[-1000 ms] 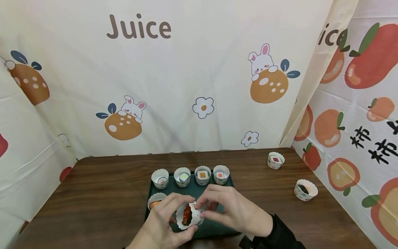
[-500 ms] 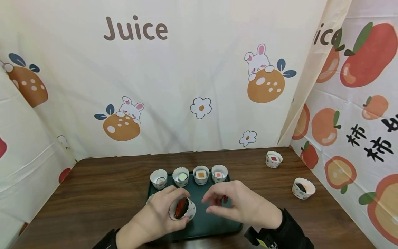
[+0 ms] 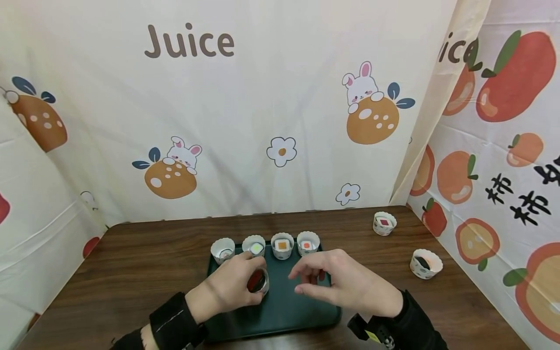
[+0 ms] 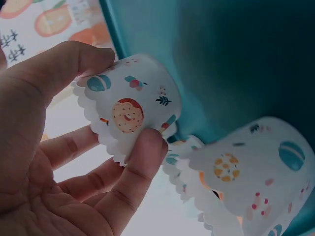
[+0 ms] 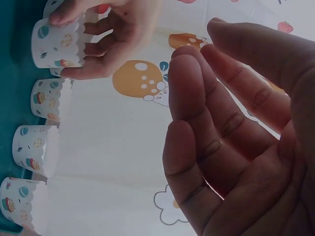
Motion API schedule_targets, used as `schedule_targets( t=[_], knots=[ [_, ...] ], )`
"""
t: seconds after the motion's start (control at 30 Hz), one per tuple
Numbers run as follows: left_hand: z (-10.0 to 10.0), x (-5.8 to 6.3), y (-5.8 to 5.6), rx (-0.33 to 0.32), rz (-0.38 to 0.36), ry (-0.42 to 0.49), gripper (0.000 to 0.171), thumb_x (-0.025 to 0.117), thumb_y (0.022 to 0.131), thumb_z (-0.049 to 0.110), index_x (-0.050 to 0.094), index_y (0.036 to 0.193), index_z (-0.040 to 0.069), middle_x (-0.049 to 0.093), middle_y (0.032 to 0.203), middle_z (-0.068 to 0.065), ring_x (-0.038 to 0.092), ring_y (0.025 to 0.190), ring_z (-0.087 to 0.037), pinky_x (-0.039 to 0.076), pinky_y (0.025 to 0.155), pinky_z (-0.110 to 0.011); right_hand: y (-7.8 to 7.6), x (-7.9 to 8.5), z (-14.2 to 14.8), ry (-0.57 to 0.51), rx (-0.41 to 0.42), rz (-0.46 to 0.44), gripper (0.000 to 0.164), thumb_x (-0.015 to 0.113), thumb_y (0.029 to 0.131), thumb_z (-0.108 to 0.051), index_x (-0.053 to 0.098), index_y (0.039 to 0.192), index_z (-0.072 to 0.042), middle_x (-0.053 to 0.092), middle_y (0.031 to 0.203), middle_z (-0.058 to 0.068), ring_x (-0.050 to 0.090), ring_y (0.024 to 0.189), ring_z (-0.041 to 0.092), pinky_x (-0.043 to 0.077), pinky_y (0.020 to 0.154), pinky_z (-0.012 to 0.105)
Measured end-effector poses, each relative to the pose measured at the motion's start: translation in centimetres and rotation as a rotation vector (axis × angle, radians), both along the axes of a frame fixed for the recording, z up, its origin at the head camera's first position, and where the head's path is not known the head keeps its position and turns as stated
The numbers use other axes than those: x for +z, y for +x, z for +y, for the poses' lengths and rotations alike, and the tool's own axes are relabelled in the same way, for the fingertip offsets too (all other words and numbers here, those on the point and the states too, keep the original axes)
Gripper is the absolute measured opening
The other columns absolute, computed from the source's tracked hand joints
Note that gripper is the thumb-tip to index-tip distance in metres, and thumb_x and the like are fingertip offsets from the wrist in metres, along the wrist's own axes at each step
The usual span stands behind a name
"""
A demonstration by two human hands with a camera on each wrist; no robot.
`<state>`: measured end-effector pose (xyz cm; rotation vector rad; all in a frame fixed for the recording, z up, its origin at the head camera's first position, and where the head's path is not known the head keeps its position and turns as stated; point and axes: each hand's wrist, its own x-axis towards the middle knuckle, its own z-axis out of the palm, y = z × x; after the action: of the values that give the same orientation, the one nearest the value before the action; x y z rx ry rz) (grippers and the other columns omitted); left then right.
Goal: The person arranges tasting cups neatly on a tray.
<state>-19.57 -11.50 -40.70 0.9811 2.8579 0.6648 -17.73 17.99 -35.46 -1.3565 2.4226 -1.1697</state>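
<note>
Over the left part of the dark green tray, my left hand grips a white paper baking cup with a scalloped rim and printed treats. A dark piece with a glossy reddish-brown topping lies inside that cup, partly hidden by fingers in the head view. Beside it in the left wrist view stands another paper cup with something orange in it; the left hand hides it from the head view. My right hand hovers over the tray's right side, fingers loosely bent, holding nothing.
Several paper cups line the tray's back edge, among them one with an orange-brown square and one with a red-marked square. On the wooden table at right stand two more cups, a far one and a nearer one.
Both hands were at the cup; the right hand has let go and drawn off to the right. The left hand has carried the cup left and toward the back of the tray.
</note>
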Motion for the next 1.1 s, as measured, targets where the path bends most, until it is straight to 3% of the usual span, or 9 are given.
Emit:
schedule_targets(
  t=[0.17,0.5,1.1],
  knots=[
    [0.2,-0.1,-0.7,-0.005,0.02,-0.039,0.039,0.09,0.082,0.02,0.07,0.113,0.008,0.067,0.097,-0.006,0.056,0.077,-0.008,0.051,0.062,-0.021,0.0,0.1,0.1,0.013,0.001,-0.01,0.019,0.067,0.107,-0.032,0.071,0.125,-0.025,0.072,0.096,-0.013,0.065,0.086,-0.004,0.058,0.076,0.021],
    [0.5,-0.3,-1.9,0.026,-0.04,-0.118,0.038,0.092,0.081,0.022,0.071,0.111,0.01,0.066,0.093,-0.005,0.059,0.075,-0.01,0.053,0.061,-0.026,-0.3,0.0,0.1,0.013,0.006,0.007,0.018,0.068,0.107,-0.028,0.072,0.123,-0.022,0.072,0.092,-0.011,0.063,0.082,-0.005,0.057,0.072,0.02],
    [0.3,-0.3,-2.1,-0.003,-0.072,-0.113,0.044,0.096,0.078,0.024,0.071,0.111,0.009,0.071,0.096,-0.002,0.064,0.079,-0.008,0.057,0.066,-0.026,-0.6,-0.3,0.1,0.025,-0.005,0.004,0.018,0.069,0.106,-0.028,0.072,0.122,-0.022,0.072,0.092,-0.012,0.063,0.082,-0.005,0.056,0.072,0.02]
  ],
)
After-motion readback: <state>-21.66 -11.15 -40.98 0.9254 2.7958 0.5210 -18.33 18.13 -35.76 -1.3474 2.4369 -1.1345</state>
